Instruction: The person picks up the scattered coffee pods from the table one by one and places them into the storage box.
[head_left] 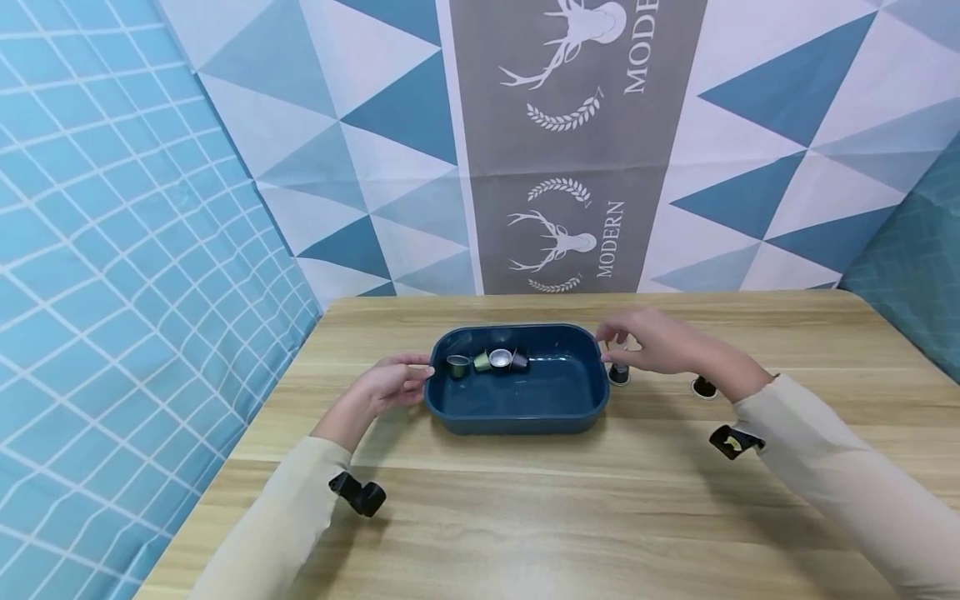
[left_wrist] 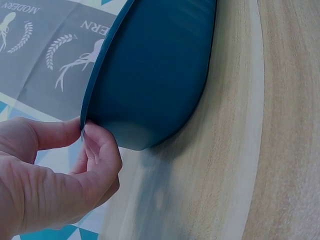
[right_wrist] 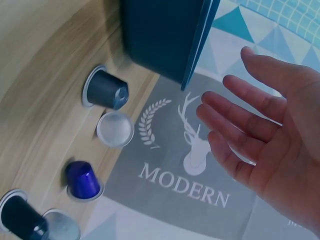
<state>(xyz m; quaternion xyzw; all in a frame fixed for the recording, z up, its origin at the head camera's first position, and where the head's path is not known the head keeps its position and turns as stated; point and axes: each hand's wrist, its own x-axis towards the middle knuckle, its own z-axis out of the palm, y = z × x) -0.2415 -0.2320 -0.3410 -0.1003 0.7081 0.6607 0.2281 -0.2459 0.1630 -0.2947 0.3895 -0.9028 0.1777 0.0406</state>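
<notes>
A dark blue rectangular tray [head_left: 525, 408] with rounded corners stands on the wooden table. Inside it, toward its left half, lie several coffee capsules, among them a green one [head_left: 482, 361] and one showing its silver lid [head_left: 500, 358]. My left hand [head_left: 393, 382] pinches the tray's left rim between thumb and fingers, seen closely in the left wrist view. At the tray's right end hovers my right hand [head_left: 651, 340], its fingers spread and relaxed; the right wrist view shows it holding nothing, apart from the rim. Below that hand a dark capsule [right_wrist: 106, 89] is on the table.
More capsules stand or lie right of the tray: one with its silver lid showing [right_wrist: 115, 129], a blue one [right_wrist: 83, 180] and a dark one [right_wrist: 22, 217]. A patterned cloth [head_left: 555, 150] hangs behind the table's far edge; a blue checked cloth [head_left: 135, 250] borders the left.
</notes>
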